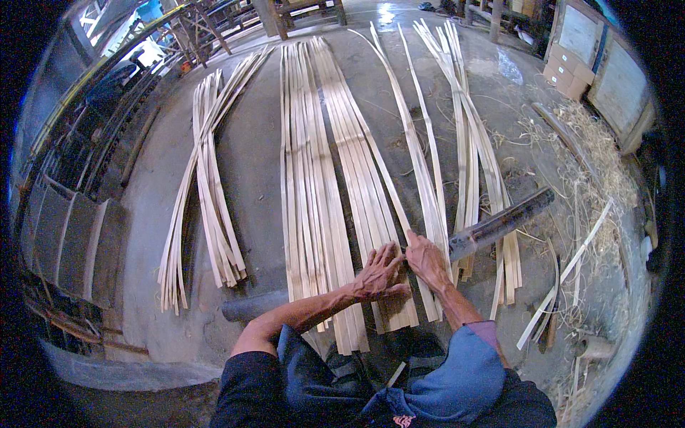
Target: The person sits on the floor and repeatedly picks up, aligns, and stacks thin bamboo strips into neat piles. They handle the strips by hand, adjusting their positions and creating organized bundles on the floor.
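Much of the floor [157,264] carries pale strips [308,157]: two middle rows, with a crossed bundle [207,167] to their left and another to their right. A dark pole [499,222] crosses the right bundle and vanishes at the rows; whether it joins the grey tube [255,305] at left is hidden. The left hand [378,274] lies with fingers spread on the right row, palm unseen. The right hand [427,260] touches that row's outer edge; most fingertips are hidden, so I cannot tell whether it pinches.
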Tool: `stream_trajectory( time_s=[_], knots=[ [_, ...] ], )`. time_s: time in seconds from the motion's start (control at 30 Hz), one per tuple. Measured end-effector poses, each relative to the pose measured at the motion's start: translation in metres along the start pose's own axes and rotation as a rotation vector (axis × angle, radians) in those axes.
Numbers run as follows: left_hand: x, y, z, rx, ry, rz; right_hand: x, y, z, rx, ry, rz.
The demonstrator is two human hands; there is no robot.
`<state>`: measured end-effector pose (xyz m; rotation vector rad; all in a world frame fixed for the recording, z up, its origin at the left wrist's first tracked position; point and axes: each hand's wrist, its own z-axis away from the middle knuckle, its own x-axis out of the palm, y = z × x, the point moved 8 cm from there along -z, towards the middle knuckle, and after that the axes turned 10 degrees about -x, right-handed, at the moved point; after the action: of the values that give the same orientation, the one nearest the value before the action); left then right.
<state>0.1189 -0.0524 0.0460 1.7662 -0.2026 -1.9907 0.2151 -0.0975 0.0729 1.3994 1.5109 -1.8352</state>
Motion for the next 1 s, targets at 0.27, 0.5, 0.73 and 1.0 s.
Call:
stream_trajectory(
  time_s=[0.27, 0.5, 0.73, 1.0],
  knots=[
    [-0.005, 0.003, -0.005, -0.149, -0.002, 0.052, -0.020, 0.001, -0.002, -0.008, 0.436, -0.322],
    [-0.011, 0.004, -0.009, -0.165, -0.038, 0.023, -0.003, 0.009, -0.011, 0.018, 0.329, -0.303],
    [-0.005, 0.000, -0.013, -0.170, -0.086, -0.045, 0.008, 0.008, -0.013, -0.056, 0.201, -0.223],
    [-0.007, 0.000, -0.006, -0.112, -0.036, -0.012, 0.003, 0.001, -0.007, -0.103, 0.295, -0.293]
  ],
)
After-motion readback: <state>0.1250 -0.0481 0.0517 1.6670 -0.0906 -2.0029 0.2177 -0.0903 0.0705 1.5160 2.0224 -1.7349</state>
